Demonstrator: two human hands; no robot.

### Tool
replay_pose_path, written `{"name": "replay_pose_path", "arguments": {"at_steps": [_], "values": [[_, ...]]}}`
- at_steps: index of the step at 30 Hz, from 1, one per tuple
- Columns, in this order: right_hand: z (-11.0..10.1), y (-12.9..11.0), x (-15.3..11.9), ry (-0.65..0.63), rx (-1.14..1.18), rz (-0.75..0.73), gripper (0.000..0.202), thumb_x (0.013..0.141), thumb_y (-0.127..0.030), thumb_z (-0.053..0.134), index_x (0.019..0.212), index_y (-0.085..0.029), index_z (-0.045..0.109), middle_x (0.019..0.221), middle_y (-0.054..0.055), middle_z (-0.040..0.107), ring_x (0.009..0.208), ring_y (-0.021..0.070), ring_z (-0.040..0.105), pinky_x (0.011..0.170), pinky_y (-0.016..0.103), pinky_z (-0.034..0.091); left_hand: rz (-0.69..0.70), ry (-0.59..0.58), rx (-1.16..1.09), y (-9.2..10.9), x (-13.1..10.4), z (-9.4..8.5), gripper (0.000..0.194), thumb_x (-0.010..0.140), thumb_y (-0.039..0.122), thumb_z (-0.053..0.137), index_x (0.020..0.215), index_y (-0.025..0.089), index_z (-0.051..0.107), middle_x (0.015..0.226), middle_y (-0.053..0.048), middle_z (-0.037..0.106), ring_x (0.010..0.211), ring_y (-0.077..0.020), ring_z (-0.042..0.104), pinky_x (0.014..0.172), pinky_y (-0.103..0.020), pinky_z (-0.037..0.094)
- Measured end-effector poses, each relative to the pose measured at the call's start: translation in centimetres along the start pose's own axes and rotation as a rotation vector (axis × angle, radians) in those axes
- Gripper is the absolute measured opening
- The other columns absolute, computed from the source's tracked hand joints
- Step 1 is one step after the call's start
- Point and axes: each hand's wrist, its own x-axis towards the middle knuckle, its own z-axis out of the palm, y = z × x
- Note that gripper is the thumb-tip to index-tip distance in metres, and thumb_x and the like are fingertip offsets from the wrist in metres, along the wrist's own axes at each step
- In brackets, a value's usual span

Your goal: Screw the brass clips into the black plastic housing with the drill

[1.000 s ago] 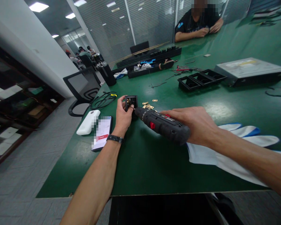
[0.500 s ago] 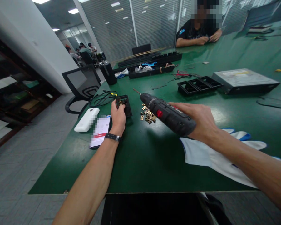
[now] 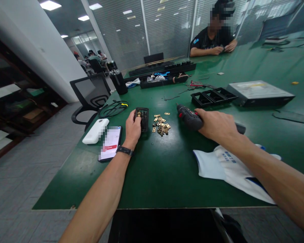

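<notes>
My left hand (image 3: pixel 133 125) grips the left side of a small black box-like part (image 3: pixel 145 122) with brass-coloured pieces inside. The thumb reaches over its edge, and the fingers underneath are hidden. My right hand (image 3: pixel 216 125) is wrapped round a black cordless drill (image 3: pixel 190 117) with a red button, its bit pointing up and to the left. Whether the drill touches the table I cannot tell. Between the hands lies a loose pile of small brass plates and screws (image 3: pixel 162 128). White work gloves (image 3: pixel 218 165) lie under my right forearm.
On the left are a phone (image 3: pixel 110 143), a white power bank (image 3: pixel 95 131) and a coiled black cable (image 3: pixel 114 107). Behind stand a bottle (image 3: pixel 118 82), a long black tray (image 3: pixel 164 79), a divided black tray (image 3: pixel 214 97) and a metal box (image 3: pixel 260 92). A person (image 3: pixel 212 42) sits across the table (image 3: pixel 152 182).
The drill has swung right, away from the brass pieces, and now lies lower. My left hand has shifted slightly right with the black part, which is turned more toward me.
</notes>
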Motion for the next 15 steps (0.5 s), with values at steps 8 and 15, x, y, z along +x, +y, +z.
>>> {"name": "replay_pose_path", "arguments": {"at_steps": [8, 15], "values": [[0.9, 1.0, 0.6, -0.131, 0.001, 0.027, 0.06, 0.096, -0.037, 0.056, 0.153, -0.02, 0.054, 0.118, 0.022, 0.079, 0.098, 0.0431, 0.077, 0.069, 0.046, 0.053, -0.192, -0.009, 0.02, 2.1, -0.7, 0.2, 0.041, 0.088, 0.02, 0.061, 0.129, 0.018, 0.059, 0.104, -0.007, 0.077, 0.083, -0.0214, 0.072, 0.079, -0.036, 0.059], [0.6, 1.4, 1.1, -0.244, 0.028, -0.009, 0.085, 0.091, -0.036, 0.062, 0.169, -0.02, 0.034, 0.141, 0.021, 0.071, 0.12, 0.0434, 0.071, 0.087, 0.051, 0.057, -0.09, -0.075, 0.163, 2.3, 0.5, -0.9, 0.026, 0.084, 0.024, 0.066, 0.106, 0.016, 0.077, 0.105, -0.009, 0.081, 0.098, -0.0228, 0.074, 0.095, -0.036, 0.057]]}}
